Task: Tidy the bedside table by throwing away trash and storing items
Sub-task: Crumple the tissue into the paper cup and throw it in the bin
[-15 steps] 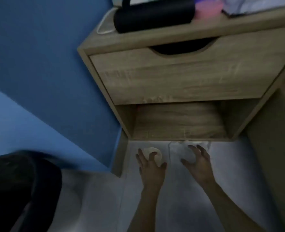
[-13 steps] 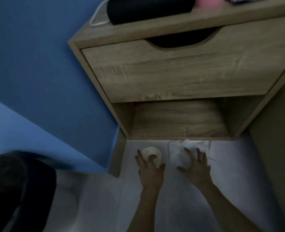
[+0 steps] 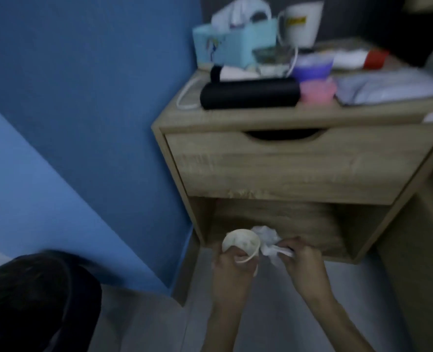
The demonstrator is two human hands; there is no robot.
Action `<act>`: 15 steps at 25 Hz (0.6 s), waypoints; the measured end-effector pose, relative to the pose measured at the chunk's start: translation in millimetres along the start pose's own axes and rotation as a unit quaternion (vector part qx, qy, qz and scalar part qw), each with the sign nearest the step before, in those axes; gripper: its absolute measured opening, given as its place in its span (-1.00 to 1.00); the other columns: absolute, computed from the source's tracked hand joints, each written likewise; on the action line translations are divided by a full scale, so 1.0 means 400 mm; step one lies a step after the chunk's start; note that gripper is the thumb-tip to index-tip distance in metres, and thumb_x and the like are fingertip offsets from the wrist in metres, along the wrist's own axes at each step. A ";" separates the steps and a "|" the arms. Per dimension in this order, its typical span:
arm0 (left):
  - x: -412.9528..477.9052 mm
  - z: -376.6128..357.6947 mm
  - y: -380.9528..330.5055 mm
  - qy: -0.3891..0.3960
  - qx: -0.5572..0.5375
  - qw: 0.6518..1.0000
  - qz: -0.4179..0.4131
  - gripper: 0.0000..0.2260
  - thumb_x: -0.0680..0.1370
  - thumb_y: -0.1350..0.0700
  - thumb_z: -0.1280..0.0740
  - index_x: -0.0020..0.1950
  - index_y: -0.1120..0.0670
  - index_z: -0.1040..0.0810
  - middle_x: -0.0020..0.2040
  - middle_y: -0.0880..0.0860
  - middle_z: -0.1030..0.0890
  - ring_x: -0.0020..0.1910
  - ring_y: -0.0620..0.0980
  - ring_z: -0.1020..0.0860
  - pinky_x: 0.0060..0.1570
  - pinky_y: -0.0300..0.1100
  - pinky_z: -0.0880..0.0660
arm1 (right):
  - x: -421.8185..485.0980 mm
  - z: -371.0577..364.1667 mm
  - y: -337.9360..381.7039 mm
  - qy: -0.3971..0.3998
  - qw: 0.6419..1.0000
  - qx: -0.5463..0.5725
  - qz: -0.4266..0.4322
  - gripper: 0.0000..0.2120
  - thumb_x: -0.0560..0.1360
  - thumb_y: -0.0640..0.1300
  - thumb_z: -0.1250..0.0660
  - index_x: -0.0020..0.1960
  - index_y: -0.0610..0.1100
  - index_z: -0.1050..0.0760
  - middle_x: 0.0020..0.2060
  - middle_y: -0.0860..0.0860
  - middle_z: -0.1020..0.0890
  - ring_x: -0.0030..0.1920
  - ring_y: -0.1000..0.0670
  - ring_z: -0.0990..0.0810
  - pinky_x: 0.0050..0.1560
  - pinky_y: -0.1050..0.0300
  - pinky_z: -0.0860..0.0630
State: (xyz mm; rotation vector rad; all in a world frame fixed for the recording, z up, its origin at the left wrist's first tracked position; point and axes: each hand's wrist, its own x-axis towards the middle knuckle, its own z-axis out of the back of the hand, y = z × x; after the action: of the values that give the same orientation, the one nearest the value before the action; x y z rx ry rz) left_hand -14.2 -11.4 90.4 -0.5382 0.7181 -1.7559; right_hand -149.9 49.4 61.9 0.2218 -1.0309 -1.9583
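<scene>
The left hand (image 3: 232,262) is curling its fingers around a small pale cup (image 3: 240,242), holding it tipped with the mouth facing up and away; the right hand (image 3: 303,260) is pinching a crumpled white tissue (image 3: 267,238) between thumb and fingertips, just beside the cup and touching its rim; both forearms are reaching forward from the bottom of the view, side by side, with the hands lifted in front of the open lower shelf of the bedside table (image 3: 286,171). The drawer above is sitting shut; on the top a black cylinder (image 3: 249,94) is lying on its side near the front edge, with a light blue tissue box (image 3: 233,45) and a white mug (image 3: 303,21) standing behind it, a pink tub (image 3: 317,91) to its right and a folded cloth (image 3: 388,88) beyond that. A blue wall (image 3: 88,97) is running along the left; a dark bin (image 3: 35,301) is sitting in the lower left corner on the grey floor (image 3: 268,323); everything is blurred.
</scene>
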 end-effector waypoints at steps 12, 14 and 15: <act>0.055 0.497 -0.511 -0.084 -0.116 0.976 -0.163 -0.73 0.31 -0.07 -0.50 -0.10 0.05 -0.64 0.06 -0.02 -0.54 -0.02 -0.06 -0.51 -0.14 -0.23 -0.41 | 0.179 0.495 0.544 -0.170 0.968 0.105 0.150 -0.78 0.41 -0.28 -0.38 0.03 -0.12 -0.61 -0.12 0.03 -0.61 -0.13 0.07 -0.55 -0.19 0.34 -0.37; 0.090 0.501 -0.534 -0.061 -0.119 0.980 -0.145 -0.68 0.30 -0.09 -0.49 -0.06 0.07 -0.62 0.08 0.02 -0.59 0.00 -0.03 -0.55 -0.14 -0.20 -0.45 | 0.207 0.526 0.548 -0.078 0.975 0.195 0.077 -0.62 0.42 -0.33 -0.35 0.19 -0.06 -0.51 -0.04 0.01 -0.58 -0.10 0.13 -0.53 -0.18 0.29 -0.38; 0.107 0.497 -0.540 -0.053 -0.118 0.982 -0.141 -0.66 0.29 -0.10 -0.49 -0.05 0.07 -0.61 0.08 0.04 -0.60 0.00 -0.01 -0.57 -0.12 -0.18 -0.50 | 0.222 0.532 0.539 -0.043 0.978 0.199 0.053 -0.55 0.40 -0.37 -0.35 0.25 -0.07 -0.46 -0.01 -0.01 -0.57 -0.09 0.12 -0.52 -0.17 0.27 -0.39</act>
State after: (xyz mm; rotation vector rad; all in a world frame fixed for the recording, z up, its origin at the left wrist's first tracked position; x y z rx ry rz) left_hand -40.1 -47.4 383.7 -0.9262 0.8093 -1.8956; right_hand -176.2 47.0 376.4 0.2969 -1.4585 -1.6630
